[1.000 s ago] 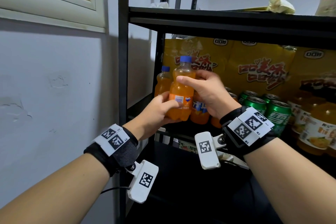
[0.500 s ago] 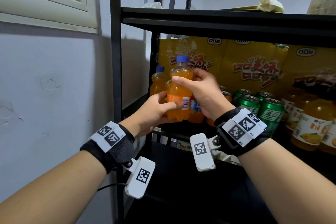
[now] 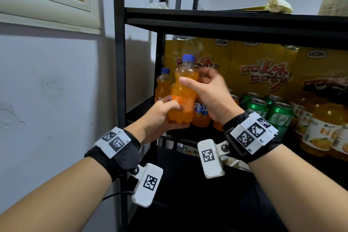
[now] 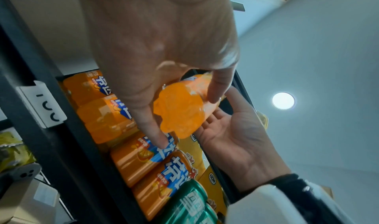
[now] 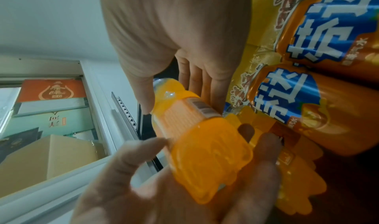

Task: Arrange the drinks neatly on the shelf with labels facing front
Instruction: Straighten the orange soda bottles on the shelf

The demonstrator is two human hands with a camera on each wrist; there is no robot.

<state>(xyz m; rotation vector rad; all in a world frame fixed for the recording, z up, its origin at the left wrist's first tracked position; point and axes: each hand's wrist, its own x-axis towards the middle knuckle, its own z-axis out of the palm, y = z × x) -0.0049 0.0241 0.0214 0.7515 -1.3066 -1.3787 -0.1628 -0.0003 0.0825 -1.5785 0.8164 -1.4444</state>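
Bottle: the orange soda bottle (image 3: 183, 98), blue cap up and nearly upright, is held in the air just in front of the left end of the shelf (image 3: 199, 134), not standing on it.
Left hand: the left hand (image 3: 162, 118) grasps the bottle low, with the palm under the base and the fingers curled round the label band.
Right hand: the right hand (image 3: 211, 98) grasps the shoulder, thumb across the near side and fingers wrapped behind.
Label: the label (image 3: 185, 102) shows its plain orange side and barcode toward the person; only a sliver of blue logo peeks out at the left, under the left fingers.
Step, as I judge it: turning the bottle about its own axis until the logo faces front, then setting it down.
Doing it well: let the right hand twist while the left loosens just enough to act as a cradle. Keep the bottle vertical and stop with the logo centred.
Slot: a second bottle (image 3: 163, 84) stands far left, with orange cans (image 4: 143, 154) to the right and green cans (image 3: 278, 117) beyond. Set this one near left, in line with their fronts.
Risk: a knock against the orange cans just beside it could spoil their facing, so lower it straight down.
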